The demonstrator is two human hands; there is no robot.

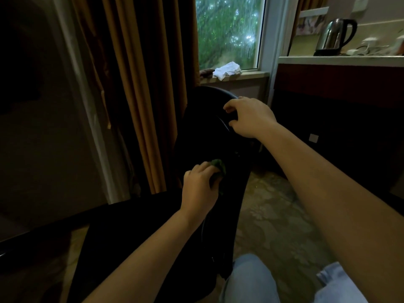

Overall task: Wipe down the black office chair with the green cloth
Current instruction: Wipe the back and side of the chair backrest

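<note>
While right hand (249,117) grips black chair (196,132) by its top, green cloth (218,166) bunched in gripping left hand (199,186), against backrest.

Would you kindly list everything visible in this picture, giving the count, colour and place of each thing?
office chair: one, black, centre, before the curtain
green cloth: one, green, against the chair back under the left hand
curtain: one, brownish orange, left of the window
window: one, green foliage behind it, top centre
white cloth: one, white, crumpled on the window sill
kettle: one, steel with black handle, on the counter
counter: one, pale top, upper right
carpet: one, patterned beige, lower right
jeans: one pair, light blue, bottom edge
left hand: one, holds the green cloth
right hand: one, fingers curled over the chair's top edge
</note>
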